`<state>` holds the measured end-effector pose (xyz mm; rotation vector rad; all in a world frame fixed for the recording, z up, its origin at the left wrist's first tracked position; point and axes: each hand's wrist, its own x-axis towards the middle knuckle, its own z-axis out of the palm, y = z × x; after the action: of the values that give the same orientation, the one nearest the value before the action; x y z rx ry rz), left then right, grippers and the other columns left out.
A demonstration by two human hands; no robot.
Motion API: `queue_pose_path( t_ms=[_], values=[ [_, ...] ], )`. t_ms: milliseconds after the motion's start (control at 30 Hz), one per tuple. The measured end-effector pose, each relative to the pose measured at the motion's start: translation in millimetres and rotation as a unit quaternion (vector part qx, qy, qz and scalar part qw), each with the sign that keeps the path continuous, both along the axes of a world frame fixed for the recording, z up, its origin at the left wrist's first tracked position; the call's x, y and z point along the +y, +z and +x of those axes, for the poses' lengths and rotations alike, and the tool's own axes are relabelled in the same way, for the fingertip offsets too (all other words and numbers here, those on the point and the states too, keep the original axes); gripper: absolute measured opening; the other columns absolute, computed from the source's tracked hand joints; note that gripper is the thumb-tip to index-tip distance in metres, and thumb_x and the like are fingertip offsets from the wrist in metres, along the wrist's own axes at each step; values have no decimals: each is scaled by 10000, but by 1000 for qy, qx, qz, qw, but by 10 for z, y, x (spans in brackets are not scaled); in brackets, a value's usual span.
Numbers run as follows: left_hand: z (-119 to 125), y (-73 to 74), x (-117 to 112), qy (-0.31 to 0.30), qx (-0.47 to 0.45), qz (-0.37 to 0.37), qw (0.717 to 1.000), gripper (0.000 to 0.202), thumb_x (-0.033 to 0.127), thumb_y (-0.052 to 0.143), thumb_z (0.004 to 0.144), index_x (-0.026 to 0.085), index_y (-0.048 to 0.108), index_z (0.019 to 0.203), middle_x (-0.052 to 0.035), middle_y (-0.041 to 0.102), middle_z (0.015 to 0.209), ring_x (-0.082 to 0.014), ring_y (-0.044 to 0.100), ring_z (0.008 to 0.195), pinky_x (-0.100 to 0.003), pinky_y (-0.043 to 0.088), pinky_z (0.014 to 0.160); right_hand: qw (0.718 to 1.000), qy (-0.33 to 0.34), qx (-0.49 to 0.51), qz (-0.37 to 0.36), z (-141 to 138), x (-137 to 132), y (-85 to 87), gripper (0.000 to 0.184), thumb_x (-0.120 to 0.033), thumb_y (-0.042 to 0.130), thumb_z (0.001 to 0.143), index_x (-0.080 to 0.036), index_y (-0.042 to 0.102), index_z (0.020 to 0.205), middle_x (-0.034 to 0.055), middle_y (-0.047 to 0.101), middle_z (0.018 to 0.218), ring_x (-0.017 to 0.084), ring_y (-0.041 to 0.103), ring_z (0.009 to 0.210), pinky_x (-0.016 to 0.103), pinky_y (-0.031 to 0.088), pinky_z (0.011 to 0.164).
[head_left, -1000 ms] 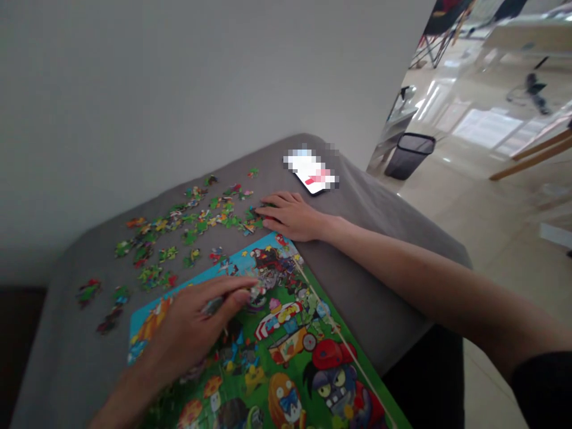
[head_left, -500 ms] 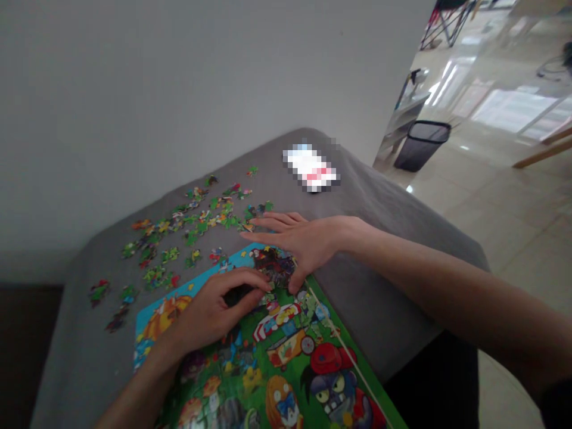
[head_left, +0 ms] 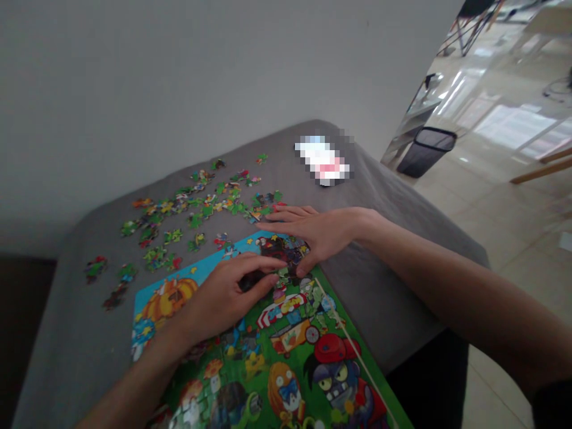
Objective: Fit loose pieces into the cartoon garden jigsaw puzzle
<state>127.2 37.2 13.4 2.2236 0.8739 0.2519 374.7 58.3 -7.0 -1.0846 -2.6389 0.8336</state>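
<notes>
A colourful cartoon jigsaw puzzle [head_left: 290, 351] lies flat on the grey cloth, its picture largely filled in. My left hand [head_left: 227, 292] arches over its upper part, thumb and index finger drawn close together at a small greenish puzzle piece [head_left: 282, 275] that lies at board level. Part of the board is hidden beneath that palm. My right hand [head_left: 319, 235] rests over the top right corner, fingers stretched to the left and thumb down on the dark-coloured area of the picture. Nothing shows in its grasp.
Many loose puzzle pieces [head_left: 201, 208] are scattered on the grey cloth [head_left: 375, 298] beyond the board. A phone with a blurred screen [head_left: 322, 159] lies near the far corner. Behind rises a pale wall [head_left: 179, 77]; a dark bin [head_left: 426, 152] stands on the tiled floor at right.
The view has shifted slightly, so the table's contents sit a little higher and further right. Both hands keep nearly the same place on the board, the left fingertips slightly more apart.
</notes>
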Motion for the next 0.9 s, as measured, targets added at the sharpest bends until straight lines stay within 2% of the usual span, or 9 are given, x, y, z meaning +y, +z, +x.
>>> queue_pose_path(
  t_ms=[167, 333, 500, 633, 767, 900],
  values=[
    [142, 69, -136, 16, -2, -13, 1000, 168, 420, 634, 933, 327, 756, 1003, 48, 767, 966, -168, 699, 888, -300, 534, 808, 1000, 6, 8, -2, 35, 12, 7, 1104, -536, 847, 691, -307, 252, 1593, 60, 286, 1649, 353, 182, 1528, 589, 220, 1207],
    [293, 138, -191, 34, -30, -35, 998, 159, 423, 658, 906, 313, 773, 908, 38, 766, 938, -176, 692, 876, -322, 525, 812, 1000, -8, 24, 1, 45, 40, 86, 899, -451, 756, 828, -267, 301, 1580, 75, 309, 1640, 316, 216, 1522, 548, 205, 1219],
    [351, 195, -153, 48, 45, -92, 994, 222, 454, 636, 908, 279, 772, 902, 28, 766, 863, -165, 669, 756, -281, 485, 674, 999, -27, 28, 33, 42, 89, 111, 778, -404, 726, 854, -249, 393, 1539, 108, 337, 1621, 324, 229, 1506, 571, 203, 1199],
    [289, 174, -123, 49, 80, -130, 987, 282, 508, 614, 918, 265, 756, 924, 33, 750, 821, -148, 646, 697, -255, 462, 608, 998, -39, 20, 44, 33, 107, 65, 735, -368, 705, 864, -254, 413, 1529, 118, 358, 1603, 325, 233, 1498, 567, 209, 1190],
    [195, 149, -110, 43, 81, -153, 984, 274, 497, 611, 929, 269, 752, 985, 24, 761, 907, -162, 685, 797, -262, 507, 682, 998, -41, 7, 45, 25, 108, 44, 718, -357, 694, 870, -263, 420, 1526, 122, 352, 1601, 326, 223, 1500, 575, 191, 1192],
    [132, 183, -62, -23, 88, -89, 992, 214, 391, 561, 982, 297, 750, 1019, 25, 752, 1035, -164, 680, 948, -283, 511, 831, 998, -43, -5, 50, 18, 106, 50, 722, -347, 691, 869, -252, 417, 1530, 125, 348, 1600, 323, 212, 1503, 556, 183, 1200]
  ],
)
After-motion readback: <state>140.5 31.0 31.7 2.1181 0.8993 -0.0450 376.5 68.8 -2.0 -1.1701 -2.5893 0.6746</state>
